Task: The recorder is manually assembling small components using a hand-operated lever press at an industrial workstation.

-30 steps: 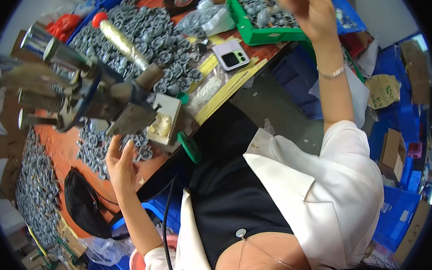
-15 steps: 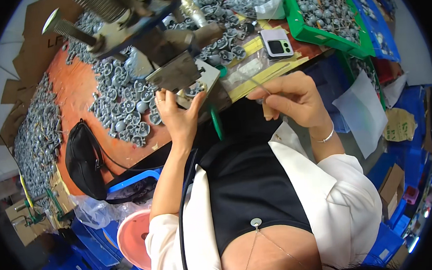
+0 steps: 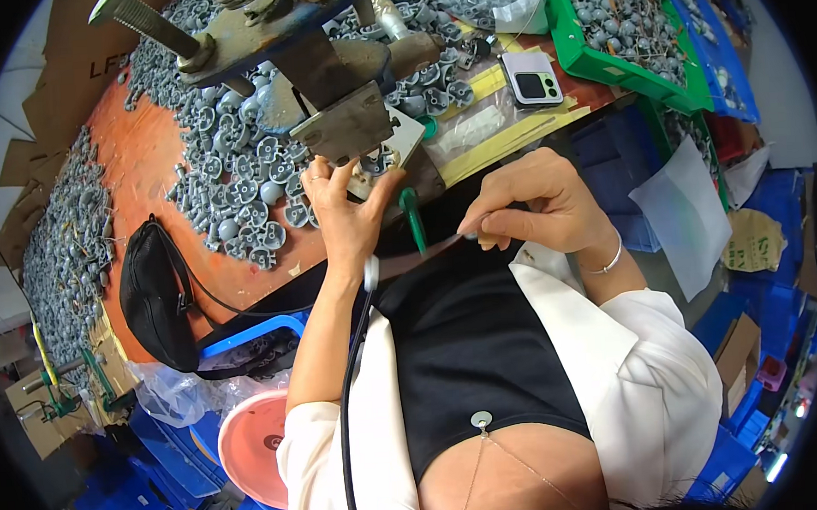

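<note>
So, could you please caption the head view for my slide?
Left hand at a metal press among grey parts; right hand pinching something small.
</note>
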Demonstrator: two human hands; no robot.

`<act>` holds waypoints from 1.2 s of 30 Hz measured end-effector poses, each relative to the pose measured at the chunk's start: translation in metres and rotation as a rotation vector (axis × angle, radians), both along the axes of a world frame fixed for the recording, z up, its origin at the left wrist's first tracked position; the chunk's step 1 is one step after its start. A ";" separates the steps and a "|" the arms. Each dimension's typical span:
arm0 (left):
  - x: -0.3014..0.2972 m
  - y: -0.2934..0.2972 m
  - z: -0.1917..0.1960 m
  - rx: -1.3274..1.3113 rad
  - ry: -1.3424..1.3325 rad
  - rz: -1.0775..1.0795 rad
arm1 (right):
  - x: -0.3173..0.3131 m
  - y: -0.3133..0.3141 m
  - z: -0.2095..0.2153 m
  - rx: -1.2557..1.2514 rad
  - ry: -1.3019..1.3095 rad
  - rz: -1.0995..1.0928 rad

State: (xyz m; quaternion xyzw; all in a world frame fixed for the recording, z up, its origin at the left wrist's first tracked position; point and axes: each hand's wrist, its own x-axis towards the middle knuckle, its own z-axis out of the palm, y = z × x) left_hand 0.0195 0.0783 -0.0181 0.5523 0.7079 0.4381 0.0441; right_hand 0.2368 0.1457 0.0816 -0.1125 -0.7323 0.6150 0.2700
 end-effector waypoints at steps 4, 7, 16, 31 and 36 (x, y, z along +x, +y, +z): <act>-0.008 -0.007 0.013 -0.124 -0.111 -0.082 | 0.000 -0.002 -0.002 -0.042 0.015 -0.065; -0.078 0.004 0.020 0.080 -0.001 0.023 | 0.011 0.004 -0.007 0.012 0.025 -0.074; -0.297 0.019 -0.017 -0.472 0.307 0.639 | 0.004 -0.007 -0.008 -0.092 -0.078 -0.138; -0.097 0.001 0.017 0.276 -1.208 -0.264 | -0.037 -0.006 -0.048 -0.323 -0.216 -0.176; -0.032 -0.019 0.013 0.249 -1.389 -0.327 | -0.058 -0.009 -0.056 -0.249 -0.107 -0.227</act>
